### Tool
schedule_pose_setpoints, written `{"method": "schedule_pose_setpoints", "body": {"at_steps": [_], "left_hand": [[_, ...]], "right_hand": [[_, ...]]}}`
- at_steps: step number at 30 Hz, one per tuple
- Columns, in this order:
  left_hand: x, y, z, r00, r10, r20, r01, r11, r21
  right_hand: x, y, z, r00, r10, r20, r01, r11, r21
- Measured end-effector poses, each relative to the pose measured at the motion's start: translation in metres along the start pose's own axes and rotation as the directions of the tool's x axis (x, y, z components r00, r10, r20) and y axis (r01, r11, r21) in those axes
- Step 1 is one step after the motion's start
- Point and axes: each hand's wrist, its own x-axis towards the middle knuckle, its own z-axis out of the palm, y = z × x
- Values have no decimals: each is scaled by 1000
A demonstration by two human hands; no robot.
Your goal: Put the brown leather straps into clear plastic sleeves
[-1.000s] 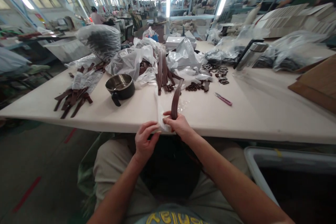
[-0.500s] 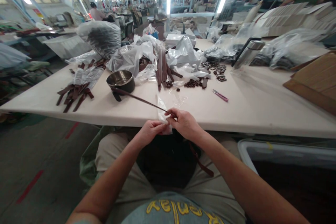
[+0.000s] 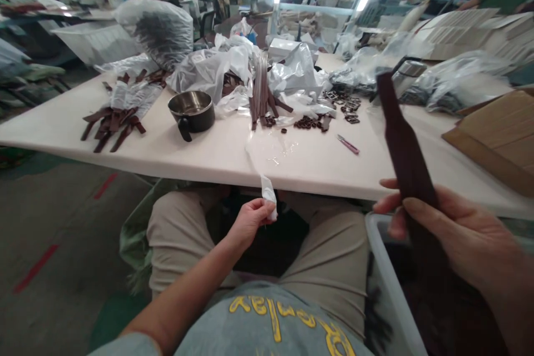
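Observation:
My left hand [image 3: 255, 217] pinches the end of a thin white plastic strip [image 3: 267, 189] below the table's front edge. The strip runs up over that edge onto the tabletop. At the right, close to the camera, my right hand [image 3: 467, 228] is closed on a dark brown strap [image 3: 406, 150]. The strap stands nearly upright, its narrower end at the top; its lower part goes down out of clear sight over the bin. A white-rimmed bin [image 3: 390, 283] with dark contents is below the right hand.
On the pale table [image 3: 217, 158] stand a metal pot [image 3: 192, 112] and a steel flask [image 3: 406, 78]. Brown strap bundles [image 3: 119, 114] lie left, more straps [image 3: 261, 94] in the middle. Near them are dark buckles [image 3: 348, 105], thread snips [image 3: 348, 144] and plastic bags [image 3: 292, 75]. A cardboard box [image 3: 496, 133] is right.
My right hand has moved away from my left, out to the right and nearer the camera, taking the brown strap along. My left hand stays with the white strip, slightly lower.

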Motion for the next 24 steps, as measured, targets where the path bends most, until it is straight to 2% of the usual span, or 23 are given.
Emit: {"method": "schedule_pose_setpoints", "body": {"at_steps": [1, 2, 4, 6, 9, 11, 13, 15, 24], "left_hand": [[3, -3, 2, 1000, -19, -14, 19, 999, -38], [5, -5, 3, 999, -41, -29, 39, 996, -76], [8, -5, 6, 995, -83, -59, 74, 987, -140], [10, -2, 8, 990, -115, -77, 100, 979, -178], [13, 5, 10, 986, -145, -80, 125, 969, -215], [15, 8, 9, 985, -152, -84, 127, 961, -244], [16, 10, 9, 984, -155, -89, 126, 955, -267], [16, 9, 9, 984, -157, -86, 128, 954, -273], [11, 3, 12, 986, -151, -65, 127, 951, -282]], "right_hand": [[-6, 11, 1, 999, 27, -41, -25, 999, 45], [-13, 22, 4, 997, 77, -31, -74, 993, 87], [-30, 46, 11, 981, 180, 68, -186, 978, 92], [-47, 67, 21, 948, 207, 242, -208, 978, -20], [-68, 90, 38, 880, 119, 460, -11, 973, -229], [-76, 98, 50, 850, 65, 522, 131, 935, -330], [-80, 101, 59, 830, 51, 556, 211, 894, -396], [-79, 103, 65, 822, 60, 566, 235, 870, -434], [-57, 115, 78, 827, 89, 554, 222, 855, -469]]}}
